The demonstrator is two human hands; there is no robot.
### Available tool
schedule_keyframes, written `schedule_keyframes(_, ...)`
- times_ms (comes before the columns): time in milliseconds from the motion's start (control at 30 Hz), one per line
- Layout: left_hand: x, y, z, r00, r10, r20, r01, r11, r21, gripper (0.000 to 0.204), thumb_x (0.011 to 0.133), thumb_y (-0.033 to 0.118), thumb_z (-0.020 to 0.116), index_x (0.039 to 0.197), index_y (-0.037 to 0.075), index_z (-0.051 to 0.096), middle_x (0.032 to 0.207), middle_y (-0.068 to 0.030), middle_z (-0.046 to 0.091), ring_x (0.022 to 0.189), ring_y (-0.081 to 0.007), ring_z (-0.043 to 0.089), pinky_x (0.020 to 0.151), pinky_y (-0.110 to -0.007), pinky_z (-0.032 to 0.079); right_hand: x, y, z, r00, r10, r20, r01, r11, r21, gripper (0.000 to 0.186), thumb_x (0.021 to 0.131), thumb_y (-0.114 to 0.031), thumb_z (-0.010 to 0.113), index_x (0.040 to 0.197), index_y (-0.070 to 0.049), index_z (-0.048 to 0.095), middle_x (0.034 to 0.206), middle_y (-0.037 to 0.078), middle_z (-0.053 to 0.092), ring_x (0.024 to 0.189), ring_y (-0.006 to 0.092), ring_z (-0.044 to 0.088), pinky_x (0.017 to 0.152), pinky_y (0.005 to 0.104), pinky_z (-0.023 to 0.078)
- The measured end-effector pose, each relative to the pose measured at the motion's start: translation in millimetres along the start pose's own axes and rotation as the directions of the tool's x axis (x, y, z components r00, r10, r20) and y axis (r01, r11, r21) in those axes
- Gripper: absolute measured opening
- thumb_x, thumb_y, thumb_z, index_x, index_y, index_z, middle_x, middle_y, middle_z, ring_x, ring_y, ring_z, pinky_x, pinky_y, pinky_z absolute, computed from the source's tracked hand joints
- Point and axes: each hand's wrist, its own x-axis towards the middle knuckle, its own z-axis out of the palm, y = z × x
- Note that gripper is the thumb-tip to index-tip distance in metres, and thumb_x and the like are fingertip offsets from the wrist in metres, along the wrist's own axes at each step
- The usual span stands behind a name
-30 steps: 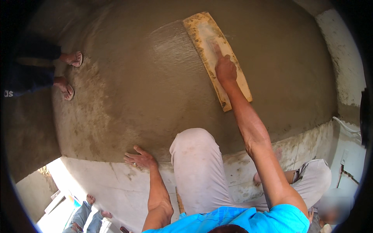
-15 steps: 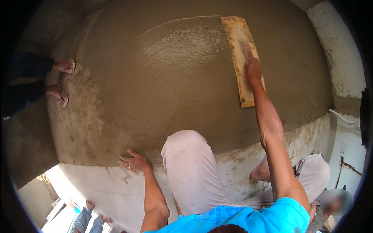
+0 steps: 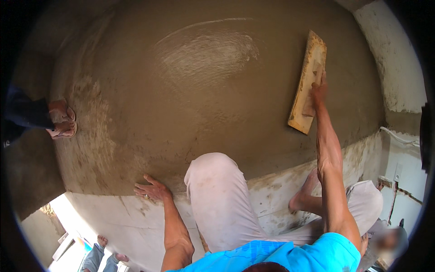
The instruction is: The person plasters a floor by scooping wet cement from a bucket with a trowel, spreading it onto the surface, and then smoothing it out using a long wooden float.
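While the right hand (image 3: 318, 88) presses it, wooden float (image 3: 308, 81) lies flat on wet cement (image 3: 181, 104).

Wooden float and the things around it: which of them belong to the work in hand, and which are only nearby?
In the work:
- right hand gripping the wooden float
- wet cement surface under the float
- left hand propped flat at the cement edge

Only nearby:
- another person's sandalled feet at the left
- white wall at the right

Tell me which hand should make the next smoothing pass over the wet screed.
Right. The right hand already grips the wooden float on the wet screed; the left hand is spread flat at its edge, probably bracing.
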Motion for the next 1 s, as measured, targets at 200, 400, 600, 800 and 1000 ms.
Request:
schedule_keyframes(200, -15.6, 18.9, -6.1, 0.999, -0.029, 0.031, 0.03, 0.999, -0.028, 0.078, 0.095, 0.059, 0.037, 0.143, -0.002, 0.028, 0.149, -0.028, 0.02, 0.138, -0.0437, 0.018, 0.108, -0.053, 0.027, 12.2, -45.0, 3.2, 0.978, -0.186, 0.095, 0.209, 0.894, -0.397, 0.065, 0.077, -0.009, 0.056, 0.14, -0.01, 0.04, 0.099, 0.026, 0.062, 0.086, 0.0423, 0.06, 0.079, 0.047, 0.048)
schedule_keyframes(400, -19.5, 21.5, -7.0, 1.0, 0.004, 0.008, -0.004, 1.0, 0.014, 0.077, 0.095, 0.058, 0.037, 0.144, -0.001, 0.027, 0.15, -0.0263, 0.019, 0.139, -0.0434, 0.018, 0.108, -0.053, 0.026, -29.5, -157.5, 91.2, 0.869, -0.345, 0.355, 0.43, 0.881, -0.197, 0.075, 0.074, -0.005, 0.051, 0.145, -0.019, 0.035, 0.106, 0.026, 0.062, 0.091, 0.041, 0.061, 0.083, 0.0471, 0.047)
schedule_keyframes(600, -17.7, 16.5, -5.9, 0.998, 0.03, -0.051, -0.031, 0.999, -0.023, 0.076, 0.095, 0.057, 0.037, 0.144, 0.0, 0.027, 0.151, -0.0241, 0.019, 0.141, -0.0384, 0.018, 0.11, -0.052, 0.024, -81.2, -265.8, 200.7, 0.764, -0.247, 0.596, 0.473, 0.843, -0.256, 0.078, 0.081, 0.002, 0.048, 0.147, -0.033, 0.028, 0.087, 0.022, 0.061, 0.079, 0.0349, 0.063, 0.072, 0.0482, 0.051)
schedule_keyframes(800, -24.5, 28.9, -6.5, 0.999, -0.034, 0.002, 0.034, 0.999, -0.03, 0.076, 0.095, 0.058, 0.037, 0.145, 0.001, 0.027, 0.151, -0.0223, 0.019, 0.141, -0.038, 0.018, 0.11, -0.052, 0.025, -104.6, -325.0, 242.9, 0.675, -0.201, 0.71, 0.493, 0.839, -0.231, 0.071, 0.087, 0.002, 0.047, 0.148, -0.029, 0.028, 0.11, 0.026, 0.055, 0.094, 0.0359, 0.063, 0.082, 0.0423, 0.054)
schedule_keyframes(1000, -23.0, 26.8, -5.6, 0.999, -0.052, 0.0, 0.052, 0.998, 0.018, 0.076, 0.095, 0.058, 0.036, 0.145, 0.002, 0.026, 0.151, -0.0229, 0.019, 0.14, -0.0394, 0.019, 0.108, -0.052, 0.028, -100.3, -331.6, 256.0, 0.674, -0.109, 0.731, 0.45, 0.845, -0.289, 0.076, 0.083, 0.005, 0.055, 0.148, -0.024, 0.028, 0.108, 0.023, 0.055, 0.098, 0.0341, 0.063, 0.08, 0.0393, 0.055)
